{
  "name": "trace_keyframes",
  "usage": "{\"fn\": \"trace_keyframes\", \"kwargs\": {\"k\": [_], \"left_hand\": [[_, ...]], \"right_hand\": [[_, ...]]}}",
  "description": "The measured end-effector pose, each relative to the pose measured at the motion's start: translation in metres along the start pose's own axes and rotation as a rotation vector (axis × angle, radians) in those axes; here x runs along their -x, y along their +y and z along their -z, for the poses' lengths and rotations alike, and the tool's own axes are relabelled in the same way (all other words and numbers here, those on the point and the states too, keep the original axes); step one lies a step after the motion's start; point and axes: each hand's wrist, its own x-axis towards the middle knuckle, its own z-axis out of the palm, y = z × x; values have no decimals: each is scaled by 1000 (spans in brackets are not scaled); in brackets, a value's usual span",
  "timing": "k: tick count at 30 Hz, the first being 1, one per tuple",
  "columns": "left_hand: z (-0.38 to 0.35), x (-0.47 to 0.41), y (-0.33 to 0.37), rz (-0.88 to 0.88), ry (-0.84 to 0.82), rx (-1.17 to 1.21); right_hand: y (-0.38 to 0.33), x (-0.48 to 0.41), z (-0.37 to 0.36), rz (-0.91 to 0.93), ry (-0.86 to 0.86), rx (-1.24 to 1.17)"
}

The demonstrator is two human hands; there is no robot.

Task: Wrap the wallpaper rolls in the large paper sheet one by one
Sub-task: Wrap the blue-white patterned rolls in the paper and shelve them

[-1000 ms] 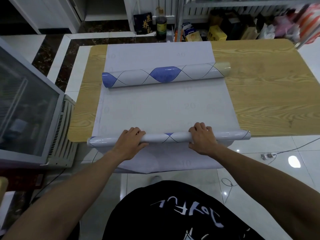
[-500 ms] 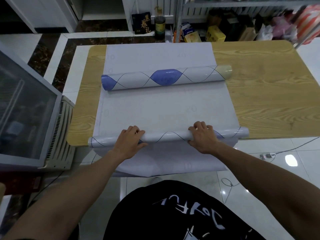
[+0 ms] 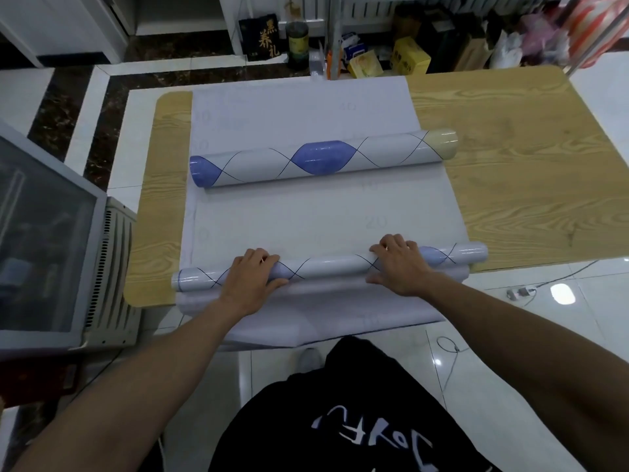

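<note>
Wood-grain bench [image 3: 510, 165] carries the large paper sheet [image 3: 306, 219]. My left grip [image 3: 253, 281] and right grip [image 3: 398, 267] curl over the near wallpaper roll [image 3: 330, 267] at the bench's front edge; the far wallpaper roll [image 3: 323, 158] lies beyond. Faint "20" marks the sheet; a black bag [image 3: 262, 37] shows gold characters I cannot read.

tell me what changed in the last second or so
The near roll turned under the left hand and right hand: the blue patch seen mid-roll earlier is gone, and one now shows right of the right hand. Both hands kept their grip. The far roll and paper sheet stayed put.
</note>
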Motion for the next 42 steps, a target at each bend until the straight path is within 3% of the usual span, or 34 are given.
{"fn": "trace_keyframes", "kwargs": {"k": [7, 15, 19, 29, 33, 42], "left_hand": [[5, -12, 2, 49, -11, 137], [3, -18, -6, 78, -33, 109], [11, -25, -9, 108, -33, 137], [3, -32, -19, 18, -23, 46], [7, -39, -18, 77, -13, 109], [4, -43, -19, 28, -8, 25]], "right_hand": [[15, -10, 3, 32, 21, -57], [20, -17, -1, 63, 28, -30], [26, -23, 3, 52, 99, -141], [31, -36, 11, 57, 12, -56], [33, -41, 16, 43, -17, -95], [39, -47, 13, 58, -33, -30]]}}
